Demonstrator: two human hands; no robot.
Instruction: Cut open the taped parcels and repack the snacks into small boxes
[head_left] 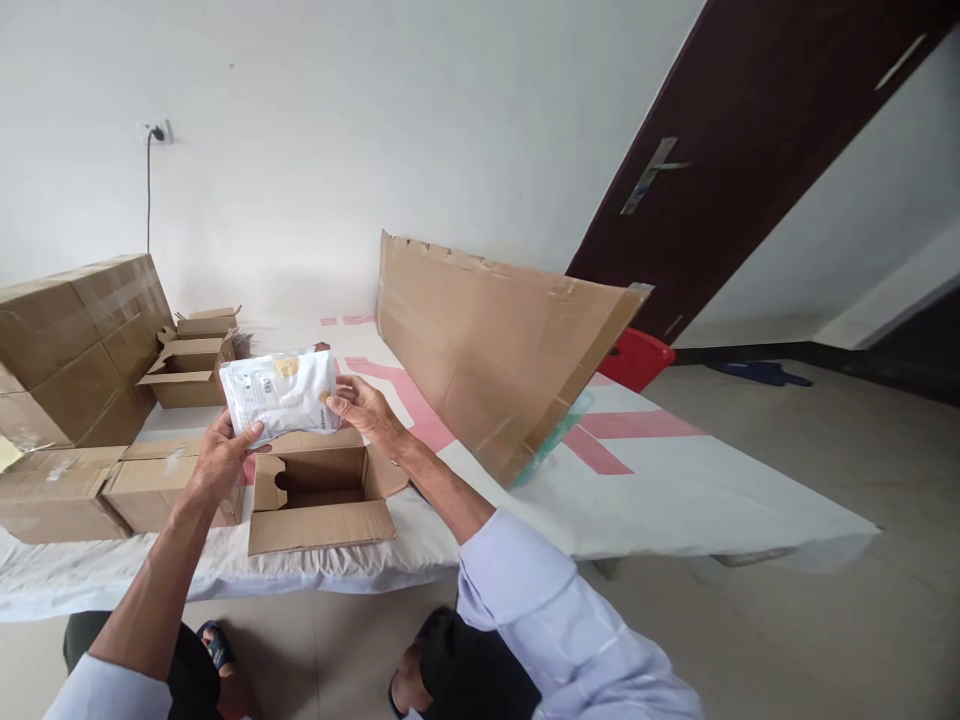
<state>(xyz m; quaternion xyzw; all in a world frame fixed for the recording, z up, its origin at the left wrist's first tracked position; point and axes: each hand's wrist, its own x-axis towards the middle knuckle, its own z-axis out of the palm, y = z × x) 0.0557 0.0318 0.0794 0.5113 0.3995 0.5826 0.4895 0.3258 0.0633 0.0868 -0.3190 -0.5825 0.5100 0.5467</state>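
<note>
A white plastic packet (281, 392) with printed text and a tan round mark is held up between both hands. My left hand (225, 450) grips its lower left corner, thumb on the front. At the right edge my right hand (367, 410) pinches it, the thumb near a small tan spot. Just below the packet stands an open cardboard box (322, 530), its flaps folded out and the visible part of its inside bare. What the packet contains cannot be seen.
Two taped boxes (64, 490) sit left of the open one, with larger stacked cartons (75, 350) behind. More open boxes (187, 372) stand further back. A big cardboard sheet (487, 350) leans across the cloth-covered table (675, 500), near a red chair (637, 358).
</note>
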